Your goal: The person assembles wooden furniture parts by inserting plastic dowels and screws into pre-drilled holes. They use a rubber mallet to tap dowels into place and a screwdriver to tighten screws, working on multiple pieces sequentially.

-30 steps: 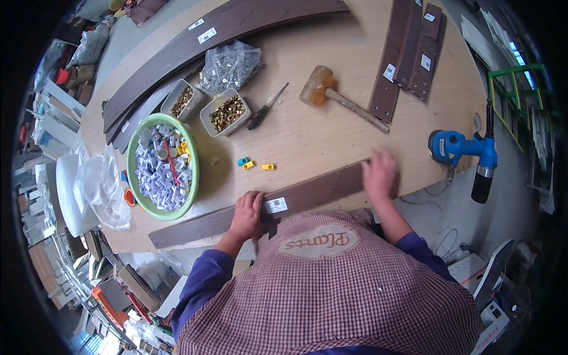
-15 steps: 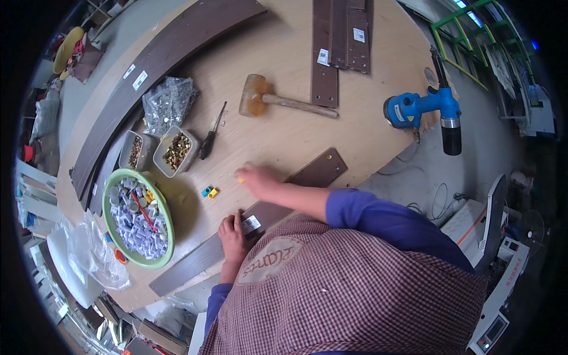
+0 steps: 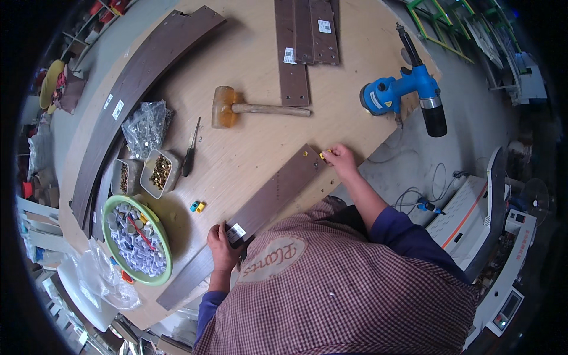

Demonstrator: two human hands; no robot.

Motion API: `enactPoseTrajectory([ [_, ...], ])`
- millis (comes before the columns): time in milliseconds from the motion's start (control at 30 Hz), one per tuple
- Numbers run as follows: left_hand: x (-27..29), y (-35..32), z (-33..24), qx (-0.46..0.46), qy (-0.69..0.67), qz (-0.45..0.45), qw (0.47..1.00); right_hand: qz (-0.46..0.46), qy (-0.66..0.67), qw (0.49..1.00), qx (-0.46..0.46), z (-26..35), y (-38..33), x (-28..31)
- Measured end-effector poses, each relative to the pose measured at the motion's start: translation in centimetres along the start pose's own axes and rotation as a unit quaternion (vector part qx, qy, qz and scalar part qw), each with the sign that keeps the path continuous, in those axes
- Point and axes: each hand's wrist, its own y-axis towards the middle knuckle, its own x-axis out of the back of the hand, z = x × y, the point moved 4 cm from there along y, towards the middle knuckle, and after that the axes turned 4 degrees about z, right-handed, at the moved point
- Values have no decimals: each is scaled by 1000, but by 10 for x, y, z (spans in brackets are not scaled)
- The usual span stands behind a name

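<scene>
A long dark brown board lies slantwise across the near part of the table. My left hand grips its near-left part beside a white label. At the board's far right end, my right hand pinches a small yellow plastic piece against or just over the corner. A yellow spot shows in a hole at that same end. Left of the board, a small teal piece and a yellow piece lie side by side on the table.
A green basin of white plastic parts stands at left, near two tubs of metal fasteners. Beyond are a screwdriver, mallet, bag of hardware, curved boards and stacked boards. A blue power tool stands at right.
My right hand has moved right, from over the board's middle to its far end, with the yellow piece. My left hand stays on the board. The whole view has shifted slightly.
</scene>
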Motion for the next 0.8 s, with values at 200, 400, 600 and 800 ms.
enactPoseTrajectory([
  [200,1,5,-6,-5,-3,-25,1000,69,-93,993,20,16,12,9],
  [400,4,8,-5,3,-3,-11,1000,-4,-233,969,85,30,-6,-7],
  [600,-1,18,-13,7,-23,-20,1000,-95,-254,959,85,14,-31,-27],
  [800,-3,34,-34,4,-32,-2,999,-117,-356,926,35,32,-25,-13],
])
